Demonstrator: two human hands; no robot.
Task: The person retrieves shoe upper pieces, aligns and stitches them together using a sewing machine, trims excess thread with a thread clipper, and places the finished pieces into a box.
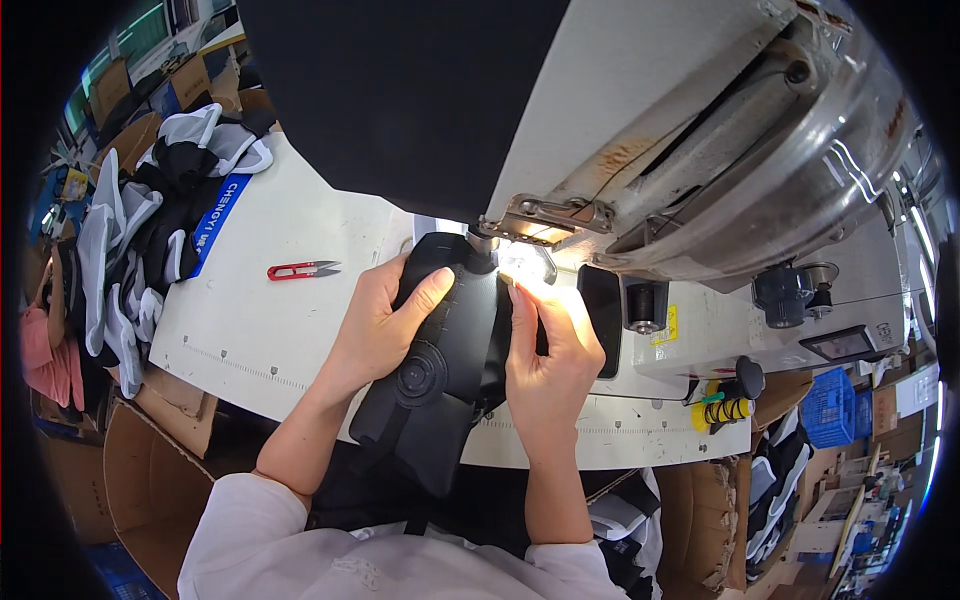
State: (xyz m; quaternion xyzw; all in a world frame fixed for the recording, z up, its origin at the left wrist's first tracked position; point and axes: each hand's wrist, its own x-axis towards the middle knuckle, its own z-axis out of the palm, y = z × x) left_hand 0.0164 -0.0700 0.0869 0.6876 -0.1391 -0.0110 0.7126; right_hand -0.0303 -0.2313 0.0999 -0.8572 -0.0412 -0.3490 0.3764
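A black moulded padded piece (455, 310) with a round raised disc lies under the sewing machine's needle area, its lower end hanging over the table's front edge. My left hand (385, 325) grips its left side, thumb on top. My right hand (552, 345) is closed in a pinch at the piece's upper right, just below the lit needle area. Glare washes out its fingertips, so what they hold cannot be made out. The sewing machine (640, 130) rises above both hands, and its dark head hides what is behind it.
Red-handled thread snips (303, 271) lie on the white table (250, 340) to the left. Black and white fabric pieces (130, 240) are heaped at the far left. Cardboard boxes (150, 490) stand below the table's edge. A yellow-and-black roll (725, 412) sits at right. Another person's pink sleeve (50, 360) shows far left.
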